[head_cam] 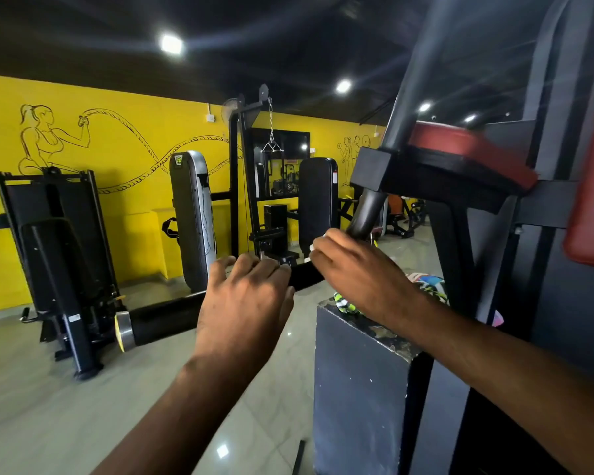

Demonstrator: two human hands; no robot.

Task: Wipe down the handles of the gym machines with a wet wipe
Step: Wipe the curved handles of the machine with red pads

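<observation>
Now | right grip [357, 274] pinches wipe [317, 242] at handle [165, 317] | left grip [246, 298] curls over it | floor [83, 406] open

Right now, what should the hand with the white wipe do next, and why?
Probably slide the right hand with the wet wipe down along the black handle toward the left hand. The wipe sits at the handle's bend, the long stretch to the silver end cap lies below it, and the left hand curls over the handle, seemingly steadying it.

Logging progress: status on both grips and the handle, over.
Left grip holding black handle. Right grip pinching wet wipe at its bend. Nothing in the way.
</observation>
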